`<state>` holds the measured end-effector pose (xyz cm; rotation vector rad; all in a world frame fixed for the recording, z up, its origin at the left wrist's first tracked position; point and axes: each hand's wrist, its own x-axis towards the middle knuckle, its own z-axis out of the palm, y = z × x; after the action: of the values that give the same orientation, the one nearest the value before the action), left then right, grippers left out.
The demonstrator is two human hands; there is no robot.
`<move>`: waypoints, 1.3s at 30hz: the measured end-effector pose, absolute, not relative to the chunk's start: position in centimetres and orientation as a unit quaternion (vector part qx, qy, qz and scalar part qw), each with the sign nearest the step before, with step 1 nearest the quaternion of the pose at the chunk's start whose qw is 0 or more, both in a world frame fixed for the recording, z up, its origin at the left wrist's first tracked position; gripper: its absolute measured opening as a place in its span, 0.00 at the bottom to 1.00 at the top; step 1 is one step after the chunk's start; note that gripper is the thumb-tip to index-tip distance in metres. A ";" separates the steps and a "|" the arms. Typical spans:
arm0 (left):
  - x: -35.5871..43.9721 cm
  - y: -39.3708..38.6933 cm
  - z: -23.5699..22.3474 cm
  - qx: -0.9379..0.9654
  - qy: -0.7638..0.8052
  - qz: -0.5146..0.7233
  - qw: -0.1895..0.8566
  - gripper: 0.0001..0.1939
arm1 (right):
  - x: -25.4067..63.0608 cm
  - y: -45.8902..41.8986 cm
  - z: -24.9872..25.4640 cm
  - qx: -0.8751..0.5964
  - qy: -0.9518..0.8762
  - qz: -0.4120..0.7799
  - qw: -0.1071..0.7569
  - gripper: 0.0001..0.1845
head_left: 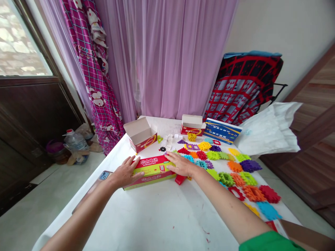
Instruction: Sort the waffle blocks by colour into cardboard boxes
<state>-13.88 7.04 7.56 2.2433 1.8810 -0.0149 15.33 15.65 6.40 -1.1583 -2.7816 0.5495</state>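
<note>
A closed red and yellow-green battery box (153, 166) with "SUPER HEAVY DUTY" printed on it lies on the white table (151, 218). My left hand (127, 171) is on its left end, fingers spread over the top and thumb along the near side. At the opposite end, my right hand (180, 164) rests with its fingers over the top and thumb toward the near side. Both hands hold the box between them. Just beside my right hand, a small red piece (180, 179) sticks out by the box's corner. The undersides of both palms are hidden.
Many colourful gear-shaped blocks (226, 179) spread over the table's right side. Two open red cartons, one left (142, 139) and one farther right (193, 125), stand behind. A blue box (222, 131), a white bag (267, 130) and a phone (101, 179) lie near the edges.
</note>
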 end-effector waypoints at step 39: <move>-11.3 7.5 11.3 0.843 0.523 -0.123 -0.033 0.28 | 11.2 14.3 11.7 -0.288 -0.949 0.047 -0.117 0.35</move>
<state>-11.27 7.48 11.30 2.7042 1.6783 -0.3938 11.22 14.34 11.67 -0.9784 -3.2273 0.1588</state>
